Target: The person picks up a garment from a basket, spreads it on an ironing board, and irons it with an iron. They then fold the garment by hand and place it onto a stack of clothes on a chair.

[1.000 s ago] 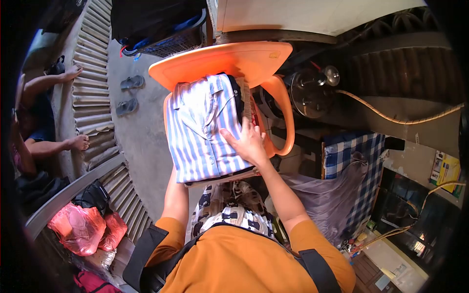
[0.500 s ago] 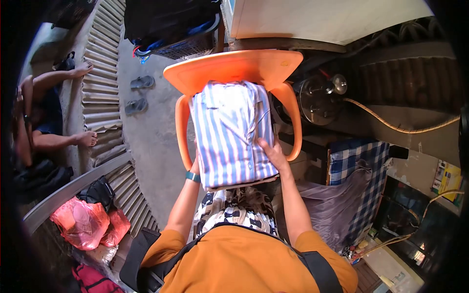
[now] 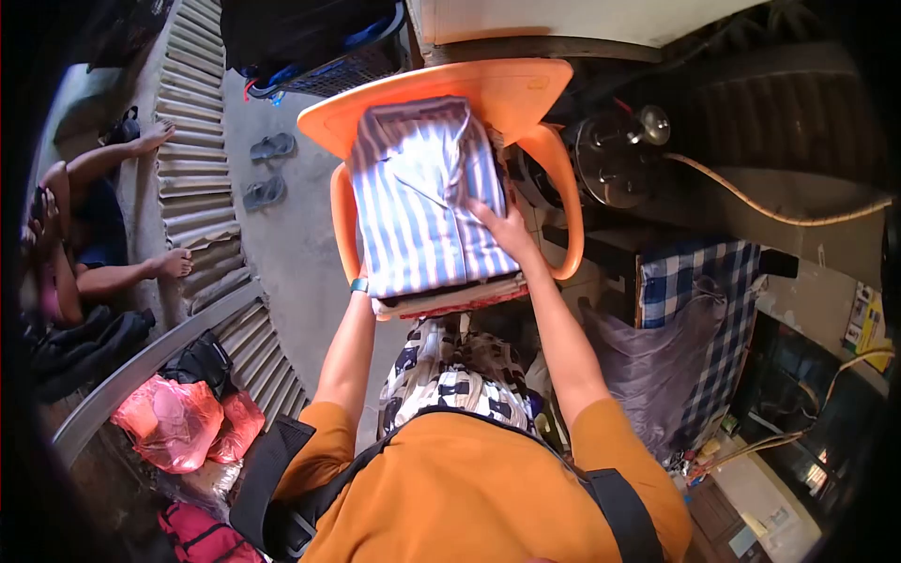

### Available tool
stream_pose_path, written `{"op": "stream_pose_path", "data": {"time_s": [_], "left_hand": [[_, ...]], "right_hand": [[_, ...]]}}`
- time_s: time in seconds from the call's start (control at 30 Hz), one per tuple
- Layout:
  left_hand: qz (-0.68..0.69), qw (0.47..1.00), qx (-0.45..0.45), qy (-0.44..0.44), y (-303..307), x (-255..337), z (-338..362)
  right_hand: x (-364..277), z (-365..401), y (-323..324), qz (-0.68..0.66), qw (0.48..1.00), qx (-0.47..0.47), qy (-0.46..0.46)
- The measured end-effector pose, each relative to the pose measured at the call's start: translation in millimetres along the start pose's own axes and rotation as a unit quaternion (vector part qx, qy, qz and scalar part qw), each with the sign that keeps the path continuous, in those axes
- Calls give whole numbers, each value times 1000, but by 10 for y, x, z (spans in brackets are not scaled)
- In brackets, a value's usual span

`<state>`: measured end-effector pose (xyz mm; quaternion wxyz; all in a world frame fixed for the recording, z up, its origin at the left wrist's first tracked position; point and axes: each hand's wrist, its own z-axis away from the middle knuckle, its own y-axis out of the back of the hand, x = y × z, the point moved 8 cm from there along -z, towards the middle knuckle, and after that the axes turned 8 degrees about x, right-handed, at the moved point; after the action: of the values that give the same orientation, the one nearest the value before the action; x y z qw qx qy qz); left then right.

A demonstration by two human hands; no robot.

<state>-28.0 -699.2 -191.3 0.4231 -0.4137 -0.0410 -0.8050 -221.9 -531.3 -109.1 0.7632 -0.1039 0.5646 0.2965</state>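
Observation:
A stack of folded clothes (image 3: 449,302) is in front of the orange chair (image 3: 441,89), with a blue-and-white striped shirt (image 3: 422,216) on top. My right hand (image 3: 507,232) grips the stack's right side, its thumb on the shirt and its other fingers mostly out of sight. At the lower left edge, my left hand (image 3: 362,272) supports the stack; its fingers are hidden by the clothes, and a teal band (image 3: 358,284) is on that wrist. Darker and reddish fabric layers show below the shirt. The stack overlaps the chair's seat and backrest.
Behind the chair is a dark laundry basket (image 3: 328,80). An electric fan (image 3: 615,155) stands right of it. Grey slippers (image 3: 272,147) lie on the floor at left. Another person's legs (image 3: 122,155) are at far left, near pink plastic bags (image 3: 178,422). A checked cloth (image 3: 690,281) hangs at right.
Both hands and the stack have moved away from my body and up toward the backrest. More layers show under the shirt's near edge. The camera view has shifted slightly.

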Motion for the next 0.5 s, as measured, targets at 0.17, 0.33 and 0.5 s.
{"op": "stream_pose_path", "data": {"time_s": [0.17,0.33,0.5], "left_hand": [[29,996,40,-74,-7,209,37],[186,982,-2,-17,-28,271,280],[107,991,14,-75,-55,241,540]], "right_hand": [[137,-62,179,50,998,-23,2],[636,150,726,-42,992,7,-120],[373,652,338,-192,955,-11,-225]]}}
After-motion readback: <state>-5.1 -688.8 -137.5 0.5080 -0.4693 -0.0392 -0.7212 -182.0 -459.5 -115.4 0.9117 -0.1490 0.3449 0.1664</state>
